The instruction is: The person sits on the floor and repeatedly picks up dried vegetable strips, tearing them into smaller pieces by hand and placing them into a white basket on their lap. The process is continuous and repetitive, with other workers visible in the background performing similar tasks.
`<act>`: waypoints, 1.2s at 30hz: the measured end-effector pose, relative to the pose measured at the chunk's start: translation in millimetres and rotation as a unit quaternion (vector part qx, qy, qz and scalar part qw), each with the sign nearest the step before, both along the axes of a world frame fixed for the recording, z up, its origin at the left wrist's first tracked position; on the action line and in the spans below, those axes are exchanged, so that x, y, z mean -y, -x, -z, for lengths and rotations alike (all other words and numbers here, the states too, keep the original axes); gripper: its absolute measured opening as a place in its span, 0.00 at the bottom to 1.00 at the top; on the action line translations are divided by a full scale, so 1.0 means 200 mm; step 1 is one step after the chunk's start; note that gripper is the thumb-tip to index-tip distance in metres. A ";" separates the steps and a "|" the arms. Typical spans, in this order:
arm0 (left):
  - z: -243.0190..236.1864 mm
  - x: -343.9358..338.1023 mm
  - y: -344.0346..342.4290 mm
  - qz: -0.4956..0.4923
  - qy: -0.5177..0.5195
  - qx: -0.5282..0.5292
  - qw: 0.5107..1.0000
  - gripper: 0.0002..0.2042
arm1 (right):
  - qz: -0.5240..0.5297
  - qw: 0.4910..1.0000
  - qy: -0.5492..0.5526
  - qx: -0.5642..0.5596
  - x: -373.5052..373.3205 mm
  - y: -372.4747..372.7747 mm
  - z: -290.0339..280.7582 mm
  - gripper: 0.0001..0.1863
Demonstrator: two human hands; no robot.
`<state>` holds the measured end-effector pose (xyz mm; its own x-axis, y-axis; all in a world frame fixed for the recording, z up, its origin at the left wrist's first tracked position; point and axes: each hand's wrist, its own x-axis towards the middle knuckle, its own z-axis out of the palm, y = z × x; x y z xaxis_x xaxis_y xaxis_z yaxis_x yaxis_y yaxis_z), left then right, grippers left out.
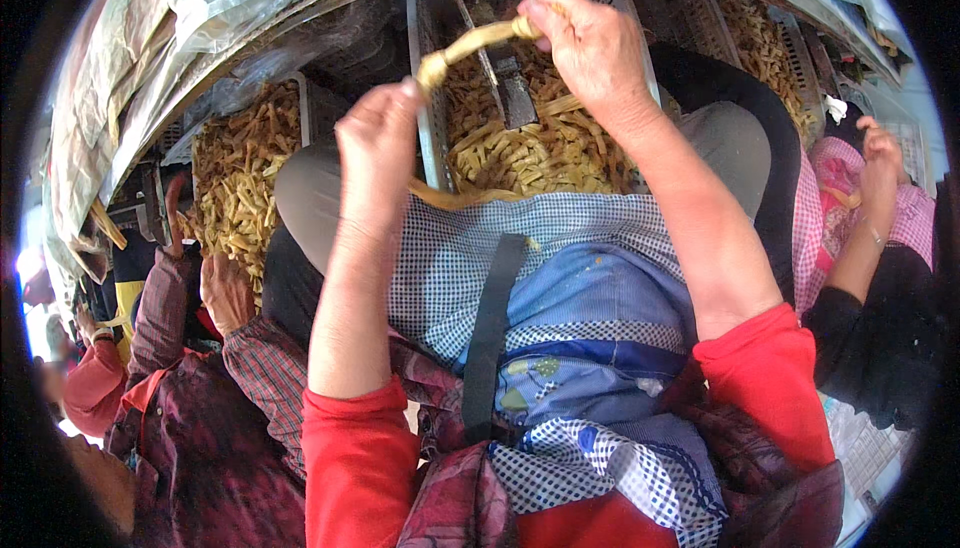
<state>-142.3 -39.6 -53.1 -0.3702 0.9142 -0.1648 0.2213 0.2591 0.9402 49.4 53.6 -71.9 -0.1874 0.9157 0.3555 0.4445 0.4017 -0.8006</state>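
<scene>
I hold a pale yellow knotted strip (476, 40) stretched above a crate, with one knot beside each hand. My left hand (376, 133) is closed, its fingertips at the lower-left end of the strip. My right hand (585, 53) is higher up, its thumb and fingers closed on the other end. Beneath them, the pale plastic crate (429, 148) holds many short yellowish-brown knotted pieces (530, 153) and some longer strips. A dark metal piece with a narrow bar (515, 93) stands among them in the crate.
Crates of similar pieces (240, 183) lie at left and right (755, 58). Co-workers work close on my left (190, 408) and right (870, 278), hands raised or near their pieces. A long curved rail with plastic sheeting (115, 78) runs behind the crates. My apron (580, 298) covers my lap.
</scene>
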 end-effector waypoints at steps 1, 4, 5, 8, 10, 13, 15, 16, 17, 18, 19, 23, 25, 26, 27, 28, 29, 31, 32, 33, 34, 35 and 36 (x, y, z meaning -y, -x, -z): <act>0.07 0.07 -0.03 0.023 0.005 0.049 0.999 0.12 | -0.006 0.999 0.004 0.043 0.05 -0.01 -0.01 0.10; 0.14 0.35 -0.13 -0.039 0.187 0.184 0.964 0.12 | -0.004 0.998 -0.007 0.059 0.21 -0.10 0.03 0.15; 0.17 0.44 -0.13 -0.070 0.198 0.191 0.959 0.12 | 0.019 0.996 -0.059 0.070 0.27 -0.14 -0.02 0.18; 0.02 0.54 -0.21 0.104 0.076 0.040 0.991 0.10 | -0.112 0.990 -0.064 0.050 0.46 -0.22 -0.15 0.31; -0.09 0.46 -0.27 0.300 -0.122 -0.228 0.918 0.06 | -0.250 0.956 0.041 0.148 0.61 -0.20 -0.26 0.27; -0.20 0.49 -0.39 0.382 -0.024 -0.170 0.908 0.08 | -0.251 0.948 0.178 0.082 0.58 -0.28 -0.27 0.19; -0.29 0.48 -0.36 0.452 -0.026 -0.206 0.867 0.10 | -0.171 0.955 0.147 0.193 0.44 -0.41 -0.20 0.21; -0.33 0.42 -0.33 0.393 -0.045 -0.225 0.890 0.12 | -0.169 0.908 0.131 0.360 0.40 -0.47 -0.19 0.18; -0.42 0.34 -0.31 0.322 -0.042 -0.213 0.922 0.11 | -0.220 0.898 0.120 0.362 0.42 -0.54 -0.19 0.20; -0.48 0.28 -0.29 0.238 -0.036 -0.206 0.948 0.11 | -0.279 0.885 0.102 0.358 0.45 -0.56 -0.19 0.22; -0.46 0.21 -0.27 0.250 -0.048 -0.261 0.931 0.10 | -0.399 0.870 0.244 0.157 0.48 -0.57 -0.23 0.24; -0.25 0.19 -0.30 0.486 0.115 0.140 0.855 0.10 | -0.468 0.874 0.116 -0.064 0.53 -0.40 -0.51 0.34; -0.20 0.38 -0.40 0.466 -0.002 0.184 0.866 0.12 | -0.380 0.924 -0.039 0.031 0.57 -0.36 -0.48 0.38; -0.19 0.39 -0.44 0.398 0.042 0.251 0.881 0.13 | -0.318 0.939 -0.106 0.081 0.58 -0.35 -0.46 0.40; -0.17 0.40 -0.48 0.321 0.078 0.320 0.888 0.13 | -0.251 0.956 -0.132 0.075 0.58 -0.32 -0.40 0.39; -0.15 0.39 -0.46 0.230 0.101 0.445 0.860 0.13 | -0.205 0.961 -0.152 0.107 0.56 -0.31 -0.37 0.35; -0.13 0.37 -0.43 0.128 0.109 0.557 0.813 0.13 | -0.184 0.963 -0.142 0.138 0.55 -0.31 -0.35 0.30; -0.15 0.36 -0.40 0.196 -0.046 0.155 0.967 0.16 | -0.179 0.964 -0.110 0.165 0.55 -0.29 -0.31 0.22; -0.15 0.36 -0.38 0.265 -0.194 -0.110 0.938 0.16 | -0.186 0.964 -0.086 0.168 0.57 -0.28 -0.30 0.20; -0.22 0.35 -0.36 0.315 -0.186 -0.258 0.894 0.16 | -0.192 0.964 -0.062 0.173 0.59 -0.27 -0.28 0.17; -0.23 0.35 -0.35 0.345 -0.175 -0.288 0.876 0.15 | -0.201 0.962 -0.047 0.181 0.60 -0.27 -0.28 0.15; -0.25 0.35 -0.33 0.371 -0.165 -0.319 0.856 0.13 | -0.212 0.958 -0.034 0.189 0.61 -0.27 -0.28 0.13; -0.25 0.35 -0.33 0.398 -0.155 -0.349 0.834 0.12 | -0.202 0.967 -0.051 0.147 0.61 -0.26 -0.28 0.12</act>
